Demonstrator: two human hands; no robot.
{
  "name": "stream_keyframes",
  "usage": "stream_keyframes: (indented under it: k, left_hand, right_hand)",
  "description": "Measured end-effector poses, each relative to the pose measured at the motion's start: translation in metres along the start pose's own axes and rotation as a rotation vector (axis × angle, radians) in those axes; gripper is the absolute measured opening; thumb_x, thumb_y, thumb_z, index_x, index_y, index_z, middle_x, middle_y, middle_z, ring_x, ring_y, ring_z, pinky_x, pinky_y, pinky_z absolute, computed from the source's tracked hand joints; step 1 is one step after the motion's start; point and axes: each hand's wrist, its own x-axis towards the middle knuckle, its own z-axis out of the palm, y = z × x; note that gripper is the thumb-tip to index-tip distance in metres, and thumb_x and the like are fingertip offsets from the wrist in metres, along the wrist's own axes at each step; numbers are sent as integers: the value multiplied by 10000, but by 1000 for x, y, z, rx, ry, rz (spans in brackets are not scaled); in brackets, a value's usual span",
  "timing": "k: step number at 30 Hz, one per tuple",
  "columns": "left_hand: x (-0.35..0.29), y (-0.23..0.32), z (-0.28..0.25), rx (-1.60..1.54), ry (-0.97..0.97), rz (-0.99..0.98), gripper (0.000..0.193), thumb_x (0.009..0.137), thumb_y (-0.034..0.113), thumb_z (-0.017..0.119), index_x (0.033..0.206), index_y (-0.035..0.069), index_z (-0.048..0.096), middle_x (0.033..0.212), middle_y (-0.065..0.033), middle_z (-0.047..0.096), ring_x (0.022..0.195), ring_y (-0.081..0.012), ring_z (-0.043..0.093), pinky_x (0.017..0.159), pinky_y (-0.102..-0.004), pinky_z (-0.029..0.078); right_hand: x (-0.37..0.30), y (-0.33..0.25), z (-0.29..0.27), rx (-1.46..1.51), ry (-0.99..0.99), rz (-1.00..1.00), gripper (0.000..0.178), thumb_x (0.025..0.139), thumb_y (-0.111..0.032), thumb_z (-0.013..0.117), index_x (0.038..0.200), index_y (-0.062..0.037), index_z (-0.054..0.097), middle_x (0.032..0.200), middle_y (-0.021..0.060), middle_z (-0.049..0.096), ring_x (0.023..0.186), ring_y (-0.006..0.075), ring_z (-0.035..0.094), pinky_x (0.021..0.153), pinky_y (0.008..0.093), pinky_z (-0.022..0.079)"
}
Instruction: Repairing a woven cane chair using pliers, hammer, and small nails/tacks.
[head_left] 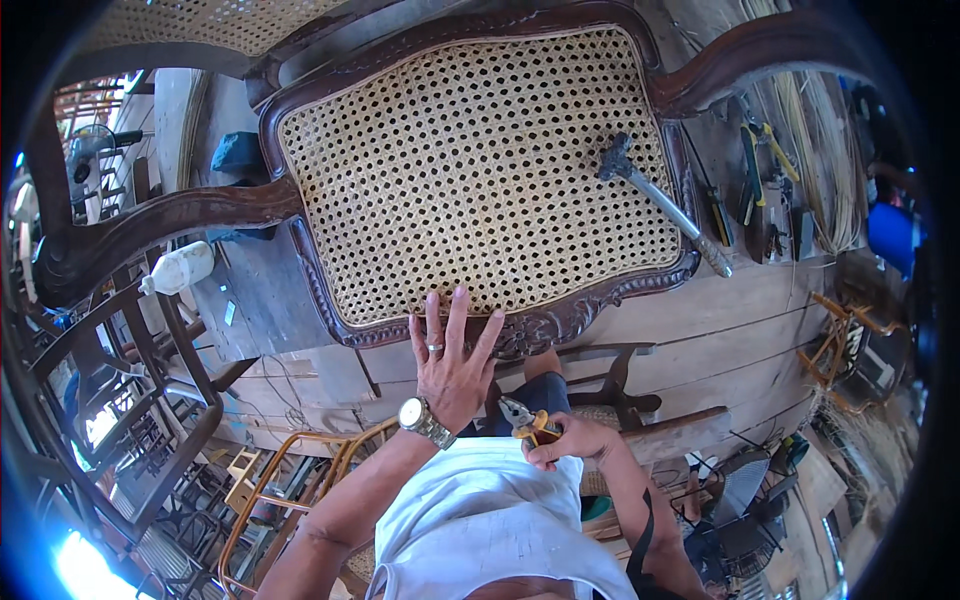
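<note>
A dark carved wooden chair frame (pixel 590 291) lies in front of me, with a woven cane panel (pixel 480 170) stretched inside it. My left hand (pixel 455 360) rests with spread fingers on the panel's near edge and the carved rail. It wears a ring and a wristwatch. In my right hand (pixel 565 440) are pliers (pixel 520 415) with yellow and dark handles, held close to my body, jaws pointing up and left. Across the right side of the panel lies a hammer (pixel 660 200), its dark head on the cane and its handle reaching over the frame.
A white bottle (pixel 183 268) and a blue block (pixel 238 152) are on the bench at left. Several hand tools (pixel 752 165) and loose cane strands (pixel 830 170) lie at right. Curved chair arms (pixel 170 215) stick out sideways. Other chair frames (pixel 110 350) crowd the left.
</note>
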Motion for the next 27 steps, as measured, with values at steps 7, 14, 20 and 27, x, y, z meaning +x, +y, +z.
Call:
stream_keyframes:
  k: [7, 14, 20, 27]
  left_hand:
    - [-3, -3, 1, 3, 30, -5, 758, 819, 162, 766, 1511, 325, 503, 1682, -152, 224, 1552, -465, 147, 1194, -694, 191]
    - [-45, 19, -25, -746, 231, -96, 415, 973, 25, 618, 1386, 54, 583, 1368, -205, 589, 1218, -347, 618, 1008, -428, 510]
    - [-90, 3, -19, -1376, -299, -366, 246, 1035, -32, 541, 1269, -16, 617, 1147, -78, 674, 1065, -105, 632, 917, -274, 519]
    - [-101, -25, -43, -1222, -3, -319, 240, 906, -82, 709, 1130, -11, 664, 1070, -62, 704, 995, -121, 678, 861, -262, 550]
  right_hand:
    - [4, 2, 11, -9, 128, -3, 268, 930, -247, 781, 1006, -17, 668, 759, 35, 650, 645, 120, 599, 597, 275, 489]
    - [9, 15, 11, 222, -161, -143, 310, 916, -267, 783, 1010, -2, 652, 750, 69, 657, 629, 156, 622, 533, 273, 464]
    - [36, 37, 23, 454, -387, -147, 430, 965, -294, 728, 1261, -41, 545, 1001, 148, 668, 760, 222, 649, 547, 335, 515]
    - [55, 22, 53, 544, -359, -99, 454, 1036, -386, 605, 1137, 56, 605, 892, 175, 669, 722, 222, 652, 556, 311, 520]
